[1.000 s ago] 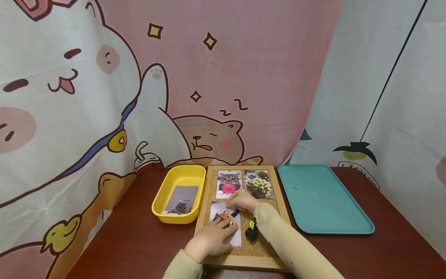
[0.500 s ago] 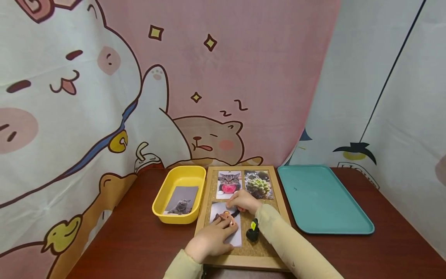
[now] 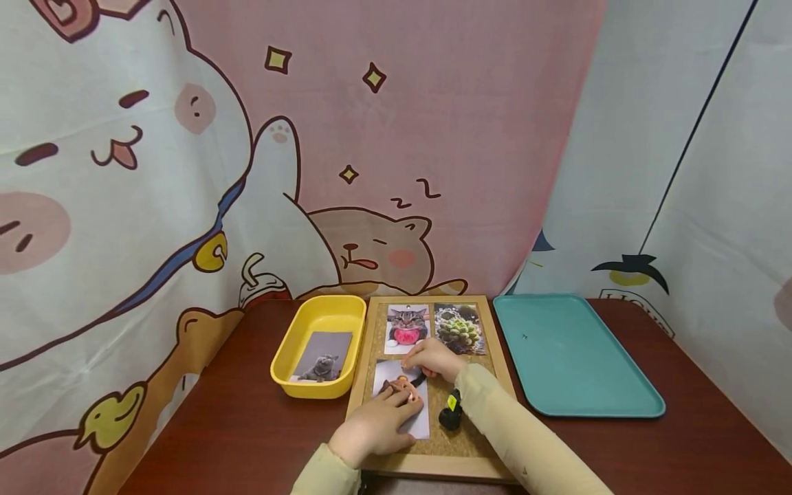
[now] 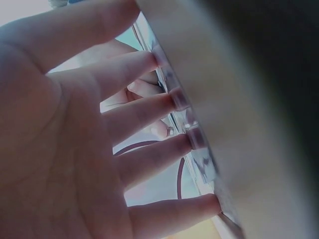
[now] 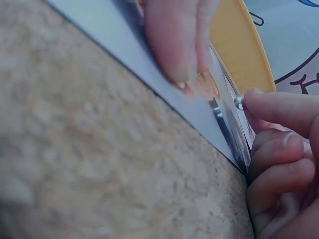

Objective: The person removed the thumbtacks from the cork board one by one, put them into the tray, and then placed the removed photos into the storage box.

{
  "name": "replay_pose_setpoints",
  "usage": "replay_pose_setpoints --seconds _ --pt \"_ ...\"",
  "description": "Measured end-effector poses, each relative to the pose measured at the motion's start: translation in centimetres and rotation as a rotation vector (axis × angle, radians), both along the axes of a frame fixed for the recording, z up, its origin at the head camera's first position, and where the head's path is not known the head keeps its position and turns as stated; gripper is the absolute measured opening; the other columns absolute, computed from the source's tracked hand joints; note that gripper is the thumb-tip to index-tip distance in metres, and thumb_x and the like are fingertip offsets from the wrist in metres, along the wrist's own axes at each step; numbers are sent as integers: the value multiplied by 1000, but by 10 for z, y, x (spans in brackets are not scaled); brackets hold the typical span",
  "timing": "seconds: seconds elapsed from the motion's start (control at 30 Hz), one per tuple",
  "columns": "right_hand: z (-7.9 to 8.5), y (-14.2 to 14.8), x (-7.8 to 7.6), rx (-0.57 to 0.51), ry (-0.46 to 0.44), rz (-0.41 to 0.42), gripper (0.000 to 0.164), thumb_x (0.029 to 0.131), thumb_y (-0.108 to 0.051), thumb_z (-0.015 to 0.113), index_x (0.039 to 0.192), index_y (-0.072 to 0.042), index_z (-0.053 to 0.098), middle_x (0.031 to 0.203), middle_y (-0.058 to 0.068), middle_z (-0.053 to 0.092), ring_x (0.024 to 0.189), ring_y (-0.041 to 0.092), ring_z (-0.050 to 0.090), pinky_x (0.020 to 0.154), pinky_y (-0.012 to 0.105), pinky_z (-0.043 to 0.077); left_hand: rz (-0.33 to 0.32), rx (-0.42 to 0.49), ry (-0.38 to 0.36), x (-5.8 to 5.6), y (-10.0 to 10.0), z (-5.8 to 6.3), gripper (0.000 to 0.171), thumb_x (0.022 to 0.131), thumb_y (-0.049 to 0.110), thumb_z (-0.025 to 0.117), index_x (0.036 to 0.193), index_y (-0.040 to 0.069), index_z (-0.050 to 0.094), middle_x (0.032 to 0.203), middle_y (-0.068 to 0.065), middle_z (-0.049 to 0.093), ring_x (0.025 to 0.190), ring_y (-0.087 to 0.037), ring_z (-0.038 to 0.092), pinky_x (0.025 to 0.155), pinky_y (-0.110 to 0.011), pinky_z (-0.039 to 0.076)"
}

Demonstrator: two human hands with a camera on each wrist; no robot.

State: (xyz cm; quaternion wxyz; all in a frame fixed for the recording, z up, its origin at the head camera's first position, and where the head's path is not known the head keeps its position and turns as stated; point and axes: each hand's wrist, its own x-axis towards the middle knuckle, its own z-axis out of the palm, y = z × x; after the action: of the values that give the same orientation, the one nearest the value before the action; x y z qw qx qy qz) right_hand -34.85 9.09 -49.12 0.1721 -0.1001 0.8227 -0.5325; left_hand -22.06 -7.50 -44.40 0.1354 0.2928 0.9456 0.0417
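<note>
A corkboard point(image 3: 445, 440) with a wooden frame lies on the table. On its lower left is a photo point(image 3: 421, 426) with an orange figure on a pale background. My left hand point(image 3: 379, 419) lies on that photo, fingers spread; its fingertips point(image 4: 187, 142) press down on it in the left wrist view. My right hand point(image 3: 433, 357) is at the photo's top edge. In the right wrist view, a fingertip presses a silver thumbtack point(image 5: 239, 103), while other fingers are curled beneath. The tack's point is hidden.
Above are a cat photo point(image 3: 407, 328), with a tack at its top, and a succulent photo point(image 3: 459, 328). A yellow bin point(image 3: 317, 390) holding a grey cat photo point(image 3: 324, 354) stands left. A teal tray point(image 3: 575, 350) lies right. Black wrist device point(image 3: 450, 416) hangs over the board.
Both hands stay in nearly the same place on the photo. The head view has tilted very slightly, and the black device at the right wrist has shifted a little.
</note>
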Motion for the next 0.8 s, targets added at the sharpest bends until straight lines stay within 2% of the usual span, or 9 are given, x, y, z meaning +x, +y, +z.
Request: replay_pose_setpoints --seconds 0.2,0.57,0.8 --pt "2 1 1 -35 -17 -9 12 85 -11 72 93 -3 77 49 0 49 40 7 35 40 22 31 -19 -4 19 0 -1 0 60 90 45 63 145 29 47 152 2 39 140 -28 32 111 -43 30" --pt "8 9 -3 -115 -84 72 14 88 -13 69 94 -2 74 52 -2 49 41 5 39 41 19 35 -37 -8 63 0 -1 -2 58 89 45 64 143 30 50 149 3 42 138 -26 36 110 -39 32" --pt "9 11 -8 -92 -96 34 17 87 -15 70 97 -1 74 54 1 49 42 7 39 40 21 36 -27 -17 79 0 -1 -1 58 89 46 64 144 31 49 149 3 42 138 -25 36 110 -38 32"
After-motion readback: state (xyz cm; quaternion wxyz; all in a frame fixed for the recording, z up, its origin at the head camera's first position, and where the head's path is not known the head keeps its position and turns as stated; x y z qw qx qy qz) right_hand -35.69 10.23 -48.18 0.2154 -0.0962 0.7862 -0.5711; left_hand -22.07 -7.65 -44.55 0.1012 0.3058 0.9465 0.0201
